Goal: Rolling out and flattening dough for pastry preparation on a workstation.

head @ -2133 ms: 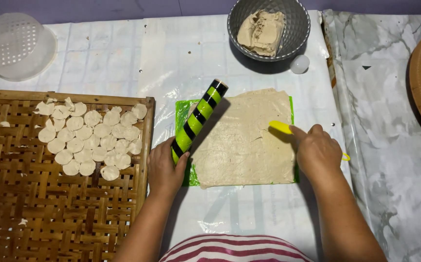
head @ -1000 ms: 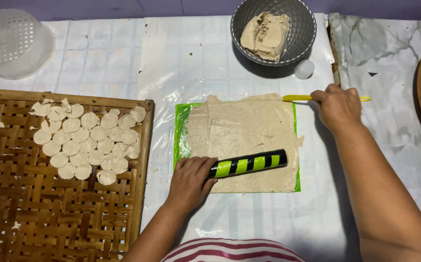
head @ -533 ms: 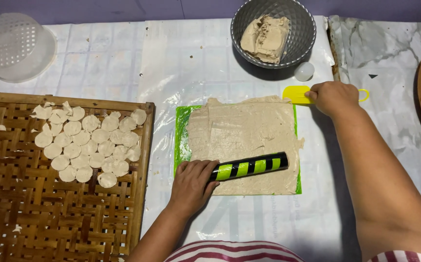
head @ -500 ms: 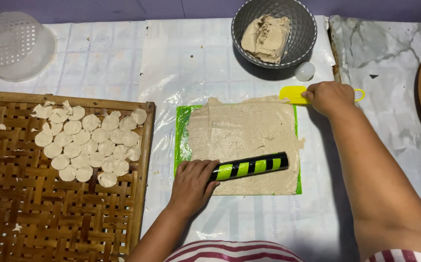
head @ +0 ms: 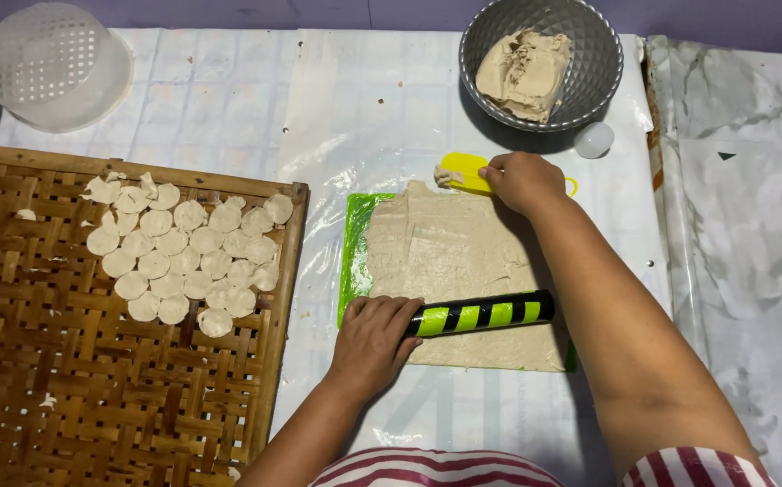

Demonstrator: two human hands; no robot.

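Note:
A flat sheet of pale dough [head: 454, 261] lies rolled out on a green mat [head: 352, 252]. My left hand [head: 373, 338] grips one end of a black and green striped rolling pin [head: 486, 314], which rests across the near part of the dough. My right hand [head: 522, 180] holds a yellow scraper [head: 461, 171] at the far edge of the dough, with a small scrap of dough on the blade.
A woven bamboo tray [head: 93, 379] at left carries several round dough discs [head: 184, 257]. A grey bowl [head: 603, 63] at the back holds a lump of dough [head: 522, 72]. A white perforated basket [head: 48, 63] stands far left; a small white lid [head: 594, 140] lies beside the bowl.
My left hand has brought the rolling pin from a diagonal at the mat's left to lie across the near dough. My right hand has moved the scraper left along the far edge.

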